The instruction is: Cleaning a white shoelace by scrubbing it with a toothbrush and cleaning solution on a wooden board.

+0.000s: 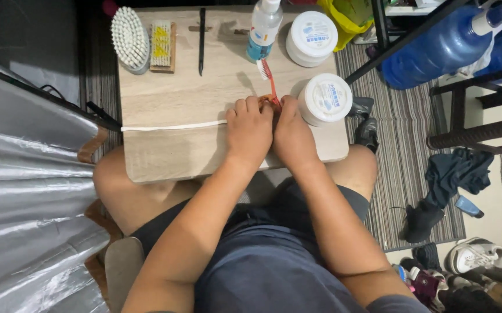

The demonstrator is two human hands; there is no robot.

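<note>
Toothbrush (270,81): red, bristles up, handle gripped by both hands to steady it.
Left hand (249,130): closed on handle.
Right hand (291,134): closed alongside, touching.
Desk (169,98): supported both hands.
White jar (324,99): just beside right hand.

There is one view only, from the camera on my head. It looks almost straight down over my chest and lap, so my forearms run up from the bottom edge toward the middle of the frame. The desk (175,110) lies across my knees, close below, and fills the upper centre; its far edge nearly meets the top of the frame. My left hand (249,130) and right hand (291,136) sit just above the centre. On the right the view takes in the striped rug (401,133) and floor, on the left a silver sheet (24,191). No second view shares any part of this.
</note>
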